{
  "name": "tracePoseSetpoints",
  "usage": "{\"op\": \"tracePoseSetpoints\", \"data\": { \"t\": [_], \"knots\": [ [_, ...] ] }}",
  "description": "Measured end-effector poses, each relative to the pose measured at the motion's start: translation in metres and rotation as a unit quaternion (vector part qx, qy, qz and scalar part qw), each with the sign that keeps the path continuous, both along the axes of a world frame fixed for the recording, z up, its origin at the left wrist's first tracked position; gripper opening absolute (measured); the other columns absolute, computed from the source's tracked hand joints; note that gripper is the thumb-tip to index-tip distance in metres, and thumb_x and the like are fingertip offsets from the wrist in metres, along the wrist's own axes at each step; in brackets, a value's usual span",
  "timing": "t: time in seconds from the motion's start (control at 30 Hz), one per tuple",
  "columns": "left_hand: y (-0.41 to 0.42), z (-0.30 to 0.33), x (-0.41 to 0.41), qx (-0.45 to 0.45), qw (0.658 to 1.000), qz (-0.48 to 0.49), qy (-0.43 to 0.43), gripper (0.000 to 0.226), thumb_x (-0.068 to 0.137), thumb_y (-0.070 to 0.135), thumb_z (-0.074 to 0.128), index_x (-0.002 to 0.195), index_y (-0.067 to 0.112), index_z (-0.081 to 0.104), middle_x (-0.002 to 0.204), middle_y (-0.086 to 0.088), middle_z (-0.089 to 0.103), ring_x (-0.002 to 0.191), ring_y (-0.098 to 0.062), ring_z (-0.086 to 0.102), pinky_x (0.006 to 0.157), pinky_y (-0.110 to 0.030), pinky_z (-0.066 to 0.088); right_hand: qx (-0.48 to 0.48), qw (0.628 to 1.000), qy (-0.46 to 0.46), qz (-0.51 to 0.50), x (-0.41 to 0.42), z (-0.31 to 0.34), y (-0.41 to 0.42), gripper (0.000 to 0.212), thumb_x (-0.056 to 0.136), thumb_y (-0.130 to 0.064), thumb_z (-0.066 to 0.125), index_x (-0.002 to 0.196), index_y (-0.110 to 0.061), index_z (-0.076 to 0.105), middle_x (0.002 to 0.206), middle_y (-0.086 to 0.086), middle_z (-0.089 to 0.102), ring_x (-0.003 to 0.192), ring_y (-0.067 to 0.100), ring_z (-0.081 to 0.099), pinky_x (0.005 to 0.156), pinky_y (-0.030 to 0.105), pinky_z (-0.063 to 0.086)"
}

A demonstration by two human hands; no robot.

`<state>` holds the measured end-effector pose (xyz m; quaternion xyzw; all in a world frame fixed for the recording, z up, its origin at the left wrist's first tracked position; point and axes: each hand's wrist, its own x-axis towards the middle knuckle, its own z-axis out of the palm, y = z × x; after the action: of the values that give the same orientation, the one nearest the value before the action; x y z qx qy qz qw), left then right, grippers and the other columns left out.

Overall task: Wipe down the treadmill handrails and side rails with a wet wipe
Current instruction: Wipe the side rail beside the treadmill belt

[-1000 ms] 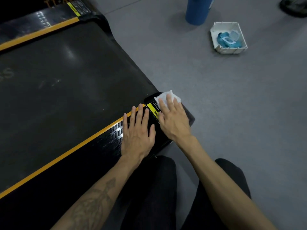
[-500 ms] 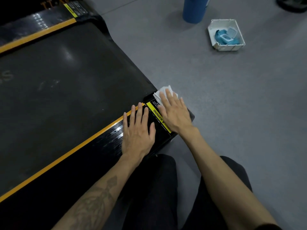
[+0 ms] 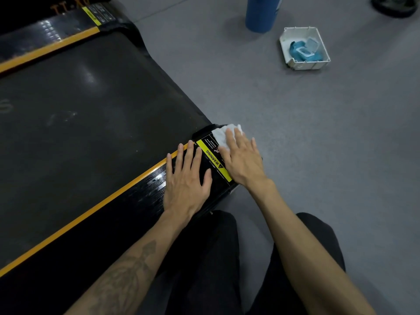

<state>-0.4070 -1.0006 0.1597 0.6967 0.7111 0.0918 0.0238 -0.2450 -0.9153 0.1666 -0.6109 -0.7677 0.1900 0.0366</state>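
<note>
The right hand is lying flat, fingers straight and spread, pressing a crumpled white wet wipe onto the far end cap of the near black ribbed plastic side rail of the treadmill. The wipe is peeking out ahead of the fingertips, at the very corner, partly covering a yellow-and-black warning sticker. The left hand is resting palm down just beside it on the same rail, fingers extended, holding nothing and seemingly bracing.

The rail's long axis is running diagonally, from the corner under the right hand back toward the lower left, edged by an orange stripe against the dark running belt. The wipe is sitting at the rail's end, so the unwiped length seems to be lying behind it, toward the person, and the left hand is occupying that path. Beyond the corner and to the right the rail drops off to grey floor, giving free room outward. A white square plastic tray holding a blue wipe pack is standing well apart on the floor, near a blue cylindrical container
</note>
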Motion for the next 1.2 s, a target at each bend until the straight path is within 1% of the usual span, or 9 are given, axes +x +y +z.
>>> {"op": "tracePoseSetpoints", "data": {
  "t": [0.1,0.17,0.33,0.47,0.67,0.87,0.97,1.07,1.2],
  "knots": [
    [-0.001,0.001,-0.001,-0.001,1.000,-0.011,-0.009,0.066,0.104,0.050,0.030,0.160,0.014,0.031,0.171,-0.006,0.014,0.159,-0.024,0.004,0.128,-0.053,0.006,0.029,1.000,-0.008,-0.009,-0.006,-0.002,-0.027,0.074,0.105,-0.056,0.009,0.163,-0.010,0.016,0.170,0.017,0.011,0.157,0.033,0.009,0.128,0.051,0.008],
    [0.000,0.000,-0.001,0.001,1.000,-0.018,-0.011,0.067,0.103,0.051,0.030,0.159,0.014,0.032,0.171,-0.006,0.015,0.159,-0.024,0.004,0.128,-0.054,0.007,0.032,0.999,-0.013,0.020,-0.008,-0.004,-0.026,0.077,0.102,-0.058,0.003,0.163,-0.015,0.017,0.171,0.012,0.011,0.157,0.032,0.009,0.127,0.053,0.006],
    [0.001,-0.002,-0.001,-0.002,1.000,-0.021,-0.005,0.067,0.104,0.053,0.029,0.160,0.016,0.030,0.171,-0.006,0.014,0.159,-0.024,0.003,0.127,-0.055,0.009,0.004,1.000,0.000,-0.013,0.012,-0.005,-0.005,0.062,0.108,-0.051,0.010,0.164,-0.027,0.010,0.172,0.003,0.008,0.158,0.026,0.009,0.126,0.054,-0.005],
    [0.001,-0.003,-0.002,-0.002,1.000,-0.021,-0.008,0.067,0.104,0.053,0.030,0.161,0.016,0.029,0.171,-0.006,0.012,0.159,-0.023,0.001,0.127,-0.055,0.008,0.007,0.998,0.003,-0.055,0.009,-0.001,-0.043,0.081,0.098,-0.060,-0.005,0.164,-0.016,0.003,0.172,0.009,0.000,0.158,0.028,0.001,0.125,0.050,-0.010],
    [0.001,-0.002,0.000,0.004,1.000,-0.021,-0.011,0.067,0.104,0.053,0.030,0.159,0.016,0.031,0.171,-0.007,0.016,0.159,-0.023,0.004,0.127,-0.055,0.010,0.026,0.999,0.035,-0.021,0.015,-0.004,-0.027,0.059,0.110,-0.045,0.014,0.165,-0.022,0.008,0.172,-0.001,0.002,0.158,0.022,0.001,0.126,0.052,-0.009],
    [0.001,-0.002,-0.001,0.003,1.000,-0.020,-0.012,0.068,0.103,0.054,0.028,0.159,0.016,0.031,0.170,-0.007,0.016,0.159,-0.024,0.006,0.127,-0.055,0.010,0.053,0.996,0.036,-0.070,0.006,-0.009,-0.068,0.066,0.105,-0.047,0.005,0.164,-0.018,0.010,0.172,0.006,0.004,0.158,0.028,0.001,0.126,0.051,-0.005],
    [0.003,-0.001,0.000,0.005,1.000,-0.020,-0.014,0.067,0.104,0.053,0.029,0.159,0.016,0.032,0.170,-0.007,0.017,0.159,-0.024,0.007,0.127,-0.055,0.010,0.057,0.996,0.052,-0.045,0.008,-0.010,-0.054,0.063,0.105,-0.047,0.006,0.164,-0.027,0.017,0.172,0.002,0.008,0.158,0.026,0.005,0.127,0.055,0.000],
    [0.001,-0.001,0.000,0.006,1.000,-0.022,-0.014,0.067,0.104,0.053,0.029,0.159,0.015,0.032,0.170,-0.007,0.017,0.159,-0.024,0.007,0.128,-0.054,0.009,0.041,0.992,0.081,-0.084,0.017,-0.014,-0.043,0.055,0.110,-0.044,0.015,0.163,-0.030,0.018,0.171,0.002,0.010,0.158,0.024,0.007,0.127,0.053,-0.002],
    [0.002,-0.001,-0.001,0.008,1.000,-0.022,-0.018,0.068,0.104,0.053,0.028,0.159,0.015,0.032,0.170,-0.007,0.017,0.159,-0.024,0.007,0.128,-0.054,0.008,0.063,0.989,0.084,-0.100,0.004,-0.017,-0.073,0.060,0.108,-0.044,0.012,0.164,-0.023,0.011,0.172,0.003,0.001,0.158,0.023,-0.003,0.128,0.049,-0.003]
  ]
}}
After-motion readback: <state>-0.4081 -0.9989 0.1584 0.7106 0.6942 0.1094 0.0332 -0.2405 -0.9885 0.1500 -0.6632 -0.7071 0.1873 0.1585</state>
